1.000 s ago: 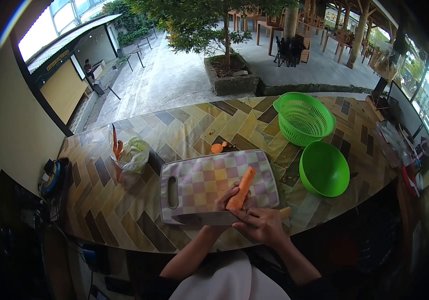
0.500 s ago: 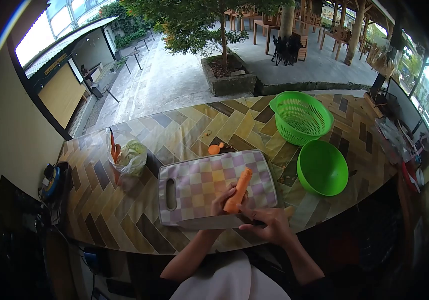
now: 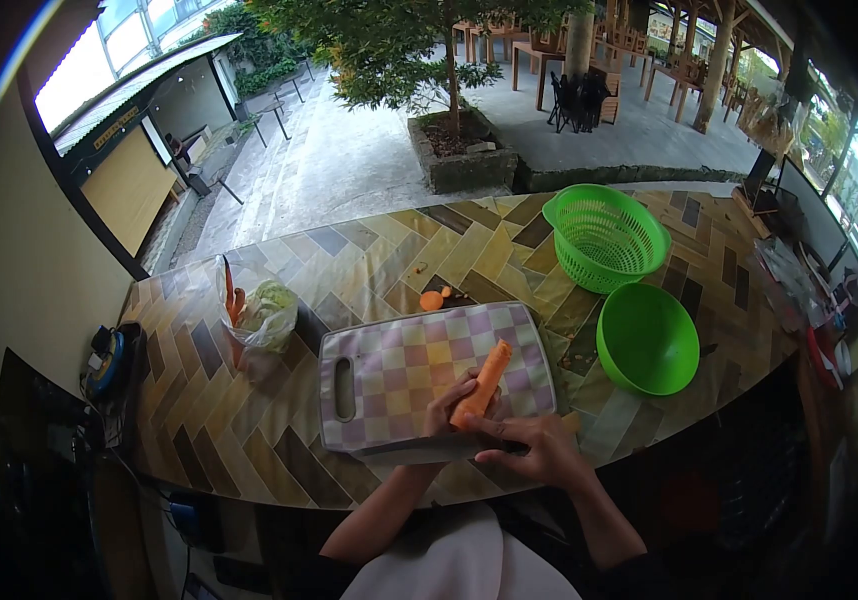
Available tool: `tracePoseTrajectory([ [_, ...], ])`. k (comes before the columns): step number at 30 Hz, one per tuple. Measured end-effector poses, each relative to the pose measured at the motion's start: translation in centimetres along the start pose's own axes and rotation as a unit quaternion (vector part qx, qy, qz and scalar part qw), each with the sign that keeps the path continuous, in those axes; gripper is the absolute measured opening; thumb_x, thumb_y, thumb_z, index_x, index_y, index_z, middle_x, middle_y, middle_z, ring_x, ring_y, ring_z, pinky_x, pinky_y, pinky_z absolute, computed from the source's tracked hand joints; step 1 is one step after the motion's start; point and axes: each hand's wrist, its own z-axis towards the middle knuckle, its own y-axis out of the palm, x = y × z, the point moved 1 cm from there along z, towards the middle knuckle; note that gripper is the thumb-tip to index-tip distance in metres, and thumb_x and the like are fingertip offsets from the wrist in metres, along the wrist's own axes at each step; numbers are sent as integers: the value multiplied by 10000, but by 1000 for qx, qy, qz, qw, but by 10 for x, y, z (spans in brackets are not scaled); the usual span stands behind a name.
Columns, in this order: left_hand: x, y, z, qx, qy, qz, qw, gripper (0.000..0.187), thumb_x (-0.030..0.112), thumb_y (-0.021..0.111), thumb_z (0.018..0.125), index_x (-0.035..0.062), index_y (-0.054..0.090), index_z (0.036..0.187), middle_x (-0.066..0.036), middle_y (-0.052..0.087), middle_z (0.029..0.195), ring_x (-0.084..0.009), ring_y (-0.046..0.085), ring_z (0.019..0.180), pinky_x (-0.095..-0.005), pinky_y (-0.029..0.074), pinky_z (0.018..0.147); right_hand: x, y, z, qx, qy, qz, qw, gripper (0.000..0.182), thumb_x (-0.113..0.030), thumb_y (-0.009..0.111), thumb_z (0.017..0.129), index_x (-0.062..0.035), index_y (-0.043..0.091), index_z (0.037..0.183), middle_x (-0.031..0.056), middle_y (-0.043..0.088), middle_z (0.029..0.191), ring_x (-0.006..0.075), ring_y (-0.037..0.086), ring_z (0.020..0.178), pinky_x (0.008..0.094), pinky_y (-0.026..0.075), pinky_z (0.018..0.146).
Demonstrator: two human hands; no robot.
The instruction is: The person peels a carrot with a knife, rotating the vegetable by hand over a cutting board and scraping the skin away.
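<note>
A peeled orange carrot (image 3: 486, 384) is tilted up and to the right in my left hand (image 3: 443, 405), whose fingers wrap around its lower half. My right hand (image 3: 541, 448) is closed on a knife (image 3: 419, 451), with the handle hidden in the grip. The broad blade points left along the near edge of the checkered cutting board (image 3: 389, 352). My right fingertips are right at the carrot's lower end. Both hands are over the near right part of the board.
Carrot pieces (image 3: 432, 299) lie behind the board. On the left stands a plastic bag (image 3: 271, 325) with a pale green vegetable and carrots. A green colander (image 3: 604, 245) and a green bowl (image 3: 649, 338) stand to the right on the wood-patterned table (image 3: 219, 400).
The carrot's top has tipped slightly to the right, and the knife blade's face has turned a little. Both hands keep their grip. The whole view has shifted slightly.
</note>
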Motion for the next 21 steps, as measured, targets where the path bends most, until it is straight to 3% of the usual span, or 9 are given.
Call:
tracePoseTrajectory([
  [13, -2, -6, 2, -23, 2, 9, 1000, 361, 280, 510, 941, 40, 443, 1202, -84, 474, 848, -145, 467, 733, -246, 425, 620, 1, 12, -3, 39, -24, -22, 999, 479, -351, 737, 813, -240, 650, 1271, 49, 663, 760, 211, 605, 602, 318, 480, 585],
  [21, -2, -11, 2, -42, 5, 18, 999, 355, 292, 536, 939, 68, 460, 1204, -78, 522, 907, -132, 498, 792, -229, 436, 681, -7, 20, -5, 88, -2, -64, 994, 433, -297, 759, 799, -217, 690, 1218, 15, 587, 666, 165, 570, 568, 300, 461, 542],
])
